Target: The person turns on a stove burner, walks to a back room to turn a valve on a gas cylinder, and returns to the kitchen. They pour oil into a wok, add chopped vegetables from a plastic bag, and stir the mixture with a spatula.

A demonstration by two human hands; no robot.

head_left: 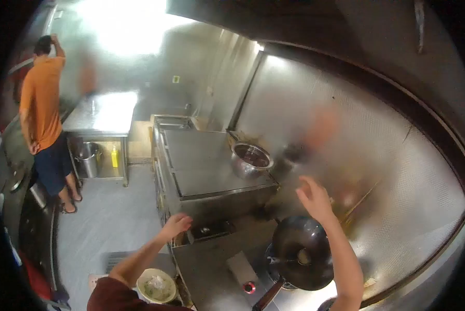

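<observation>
My right hand [314, 198] is raised above the far rim of a dark wok [315, 267], its fingers apart and nothing in them. The wok sits on a burner, with its handle [269, 294] pointing toward me. A small pale patch shows at its bottom. My left hand [177, 226] hovers near the front edge of the stove, left of the wok, fingers loosely bent and holding nothing visible. Below my left forearm stands a round bowl [157, 286] with whitish and greenish contents. A red knob [249, 287] shows on the stove beside the wok handle.
A metal pot [251, 159] with dark contents stands on the steel counter [201, 171] beyond the stove. A person in an orange shirt [45, 101] stands far left, near a steel table [102, 116]. Below the table are a steel bucket [89, 160] and a yellow bottle [115, 156].
</observation>
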